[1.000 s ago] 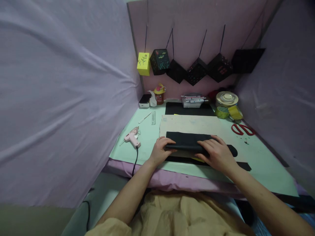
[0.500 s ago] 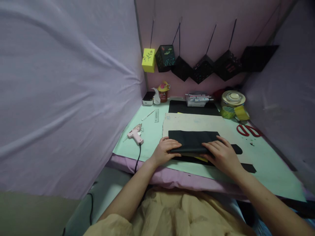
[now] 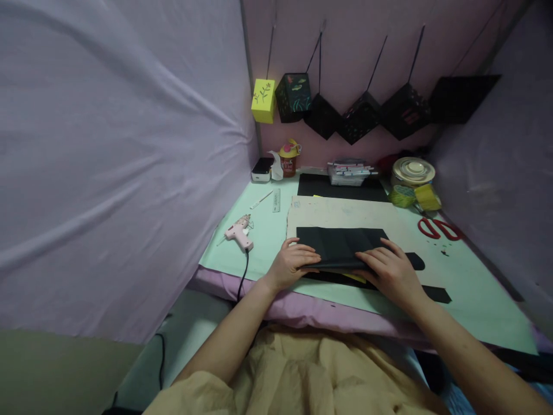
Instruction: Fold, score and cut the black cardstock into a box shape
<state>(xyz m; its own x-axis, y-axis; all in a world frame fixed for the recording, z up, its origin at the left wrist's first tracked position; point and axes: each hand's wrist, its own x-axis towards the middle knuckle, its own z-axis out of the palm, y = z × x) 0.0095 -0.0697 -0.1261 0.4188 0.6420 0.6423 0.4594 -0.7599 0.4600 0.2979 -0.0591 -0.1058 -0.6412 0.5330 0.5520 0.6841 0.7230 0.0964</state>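
A creased sheet of black paper (image 3: 341, 245) lies across the front of a cream board (image 3: 345, 212). Its near edge is folded and raised a little. My left hand (image 3: 294, 265) grips the left end of that edge, thumb below and fingers on top. On the right part of the same edge, my right hand (image 3: 389, 271) pinches the paper in the same way. Beneath the sheet, more black paper (image 3: 437, 294) and a strip of yellow (image 3: 355, 277) stick out.
A pink glue gun (image 3: 239, 231) with its cable lies at the left, near a short ruler (image 3: 276, 200) and a white pen-like tool (image 3: 261, 199). Red-handled scissors (image 3: 438, 229) lie right. Markers (image 3: 352, 171), tape rolls (image 3: 402, 196) and a cup (image 3: 288, 159) stand behind. Paper boxes (image 3: 292, 98) hang above.
The camera view has shifted slightly. The black sheet's near part is tilted a little differently between my hands, showing more of its creased upper face. Both hands keep their grip.
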